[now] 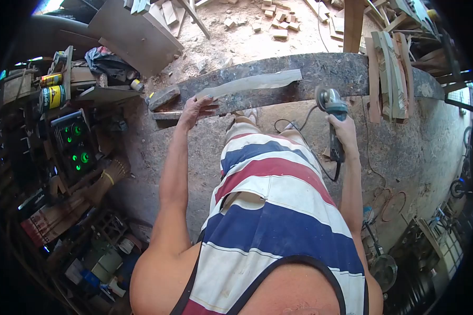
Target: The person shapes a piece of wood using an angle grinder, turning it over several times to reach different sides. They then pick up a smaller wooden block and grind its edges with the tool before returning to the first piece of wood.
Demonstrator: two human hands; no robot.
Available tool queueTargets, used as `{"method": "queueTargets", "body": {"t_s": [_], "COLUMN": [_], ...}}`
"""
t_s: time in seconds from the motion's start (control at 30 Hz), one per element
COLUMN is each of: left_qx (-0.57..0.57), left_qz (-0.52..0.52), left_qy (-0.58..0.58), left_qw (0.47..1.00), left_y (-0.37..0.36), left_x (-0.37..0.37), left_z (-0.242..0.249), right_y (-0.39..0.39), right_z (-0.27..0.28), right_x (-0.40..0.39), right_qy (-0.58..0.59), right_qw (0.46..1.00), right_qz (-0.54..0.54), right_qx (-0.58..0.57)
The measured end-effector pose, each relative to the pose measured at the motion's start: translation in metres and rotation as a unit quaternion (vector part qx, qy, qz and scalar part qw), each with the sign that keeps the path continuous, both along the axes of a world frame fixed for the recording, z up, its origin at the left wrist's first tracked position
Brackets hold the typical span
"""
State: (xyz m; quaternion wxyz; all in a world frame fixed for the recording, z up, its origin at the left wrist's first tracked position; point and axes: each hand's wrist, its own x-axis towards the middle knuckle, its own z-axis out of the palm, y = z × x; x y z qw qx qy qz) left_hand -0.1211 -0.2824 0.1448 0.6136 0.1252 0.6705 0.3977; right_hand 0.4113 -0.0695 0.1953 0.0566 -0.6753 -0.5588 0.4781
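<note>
A long, curved pale wooden piece (252,83) lies on a dark, worn workbench (331,71). My left hand (195,110) grips its left end at the bench's near edge, with the fingers partly hidden. In my right hand (345,132) is an angle grinder (337,109), its fingers wrapped round the body. The grinder's round disc points up and away from me, just off the right end of the wooden piece and apart from it. A dark power cord hangs from the tool's rear and loops toward my feet.
Several shaped wooden strips (389,79) lie across the bench at right. A short block (164,98) sits at its left end. Cut wood blocks (281,23) litter the floor beyond. At left are shelves with cans (52,97) and a green-lit speaker (76,139). A pedestal fan (383,270) stands at lower right.
</note>
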Motion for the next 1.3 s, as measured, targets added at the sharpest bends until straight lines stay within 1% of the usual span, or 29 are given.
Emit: {"method": "queueTargets", "body": {"t_s": [0.13,0.27,0.37,0.4,0.5,0.6,0.67,0.73,0.83,0.87,0.9,0.97,1.0,1.07,1.1,1.13,1.17,1.2,1.27,1.3], "left_qx": [0.001,0.014,0.043,0.042,0.043,0.104,0.143,0.193,0.296,0.299,0.307,0.325,0.322,0.318,0.31,0.32,0.285,0.27,0.232,0.236], "left_qz": [0.004,0.021,0.002,0.003,0.0,0.011,0.037,0.074,0.153,0.163,0.156,0.141,0.114,0.107,0.099,0.049,-0.125,-0.195,-0.314,-0.363], "left_qy": [-0.018,-0.005,0.012,0.017,0.049,0.049,0.083,0.1,0.034,0.042,0.035,0.022,0.031,0.04,0.042,0.075,0.091,0.119,0.174,0.168], "left_qw": [1.0,1.0,0.999,0.999,0.998,0.993,0.986,0.973,0.942,0.939,0.938,0.935,0.939,0.941,0.945,0.943,0.946,0.935,0.904,0.886], "left_y": [-0.002,0.001,0.007,0.01,0.019,0.032,0.047,0.068,0.104,0.119,0.135,0.169,0.188,0.232,0.251,0.267,0.281,0.292,0.294,0.291], "left_x": [-0.002,0.0,0.005,0.006,0.01,0.015,0.023,0.036,0.063,0.076,0.087,0.113,0.135,0.143,0.148,0.144,0.129,0.137,0.164,0.175], "left_z": [-0.004,0.002,0.019,0.024,0.039,0.05,0.053,0.058,0.071,0.076,0.063,0.018,0.009,-0.018,-0.031,-0.035,-0.019,-0.005,0.021,-0.003], "right_y": [-0.026,-0.044,-0.051,-0.053,-0.054,-0.053,-0.049,-0.046,-0.044,-0.044,-0.045,-0.044,-0.045,-0.054,-0.061,-0.066,-0.075,-0.087,-0.11,-0.119], "right_z": [0.013,0.013,0.006,0.019,0.014,0.01,0.014,0.031,0.052,0.053,0.06,0.073,0.07,0.054,0.06,0.07,0.075,0.073,0.077,0.077], "right_x": [0.023,0.038,0.044,0.037,0.035,0.028,0.023,0.009,-0.004,-0.005,-0.006,-0.01,-0.007,0.0,0.003,0.006,0.009,0.013,0.02,0.024], "right_qy": [-0.005,-0.017,0.005,0.02,0.01,0.018,0.032,0.048,0.054,0.049,0.041,0.026,0.034,0.045,0.043,0.041,0.04,0.091,0.11,0.121], "right_qw": [0.999,0.997,0.995,0.993,0.994,0.996,0.997,0.996,0.995,0.994,0.994,0.994,0.992,0.986,0.985,0.983,0.98,0.967,0.953,0.945], "right_qz": [-0.046,-0.078,-0.1,-0.112,-0.102,-0.091,-0.076,-0.072,-0.076,-0.079,-0.084,-0.094,-0.102,-0.123,-0.147,-0.17,-0.193,-0.229,-0.279,-0.302], "right_qx": [-0.013,-0.011,-0.02,-0.036,-0.021,0.0,0.002,0.009,0.044,0.061,0.058,0.052,0.071,0.102,0.082,0.062,0.04,0.07,0.036,0.021]}}
